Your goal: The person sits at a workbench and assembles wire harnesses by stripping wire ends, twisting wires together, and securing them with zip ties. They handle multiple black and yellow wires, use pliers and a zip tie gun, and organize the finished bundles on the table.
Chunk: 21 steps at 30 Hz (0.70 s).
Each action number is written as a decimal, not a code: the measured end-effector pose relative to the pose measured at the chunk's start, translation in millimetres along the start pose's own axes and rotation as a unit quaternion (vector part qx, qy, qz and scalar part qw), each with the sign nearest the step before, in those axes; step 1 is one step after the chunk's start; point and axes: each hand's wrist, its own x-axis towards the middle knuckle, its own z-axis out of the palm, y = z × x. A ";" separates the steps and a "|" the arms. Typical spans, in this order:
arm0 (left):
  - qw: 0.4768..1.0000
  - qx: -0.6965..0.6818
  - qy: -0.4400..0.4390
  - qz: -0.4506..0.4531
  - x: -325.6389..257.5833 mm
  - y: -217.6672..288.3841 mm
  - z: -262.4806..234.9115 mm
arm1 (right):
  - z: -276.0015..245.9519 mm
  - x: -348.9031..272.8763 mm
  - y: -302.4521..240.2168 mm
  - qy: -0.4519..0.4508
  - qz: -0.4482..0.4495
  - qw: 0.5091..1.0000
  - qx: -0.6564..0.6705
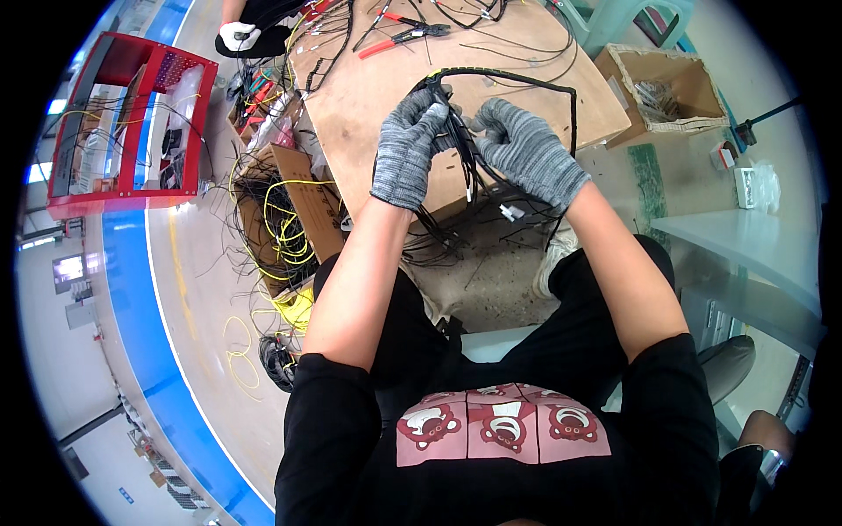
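My left hand, in a grey knit glove, is closed around a black wire harness above the near edge of a wooden tabletop. Loose wire ends fan down from the grip, and a taped branch arches over to the right and drops beside my other glove. My right hand, gloved the same way, has thumb and fingers pinched at the right side of the bundle; what lies between the fingertips is too small to make out. A white connector dangles on wires below it.
Red-handled pliers and loose wires lie on the tabletop. To the left stand a carton of black and yellow wires and a red rack. A cardboard box stands right. Another person's gloved hand shows at the far left.
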 end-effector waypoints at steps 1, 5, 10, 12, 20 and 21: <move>1.000 0.005 0.001 -0.001 -0.6 -0.4 1.0 | -0.9 1.3 -0.3 0.004 -0.016 1.000 -0.014; 1.000 0.008 0.008 -0.002 -1.3 -0.7 3.8 | -11.3 8.5 -3.1 0.053 -0.085 0.988 -0.119; 1.000 0.006 -0.003 -0.001 -0.6 -2.7 6.8 | -16.7 12.4 -10.0 0.142 -0.182 0.956 -0.182; 1.000 -0.011 -0.007 -0.003 0.0 -3.7 9.0 | -17.8 13.1 -11.5 0.102 -0.175 0.968 -0.148; 0.998 -0.023 -0.047 0.026 -4.5 -5.6 16.6 | -14.9 21.0 -11.0 0.054 -0.166 0.948 -0.265; 0.999 -0.020 -0.042 0.020 -4.3 -5.4 16.3 | -14.7 21.4 -11.0 0.088 -0.199 0.942 -0.257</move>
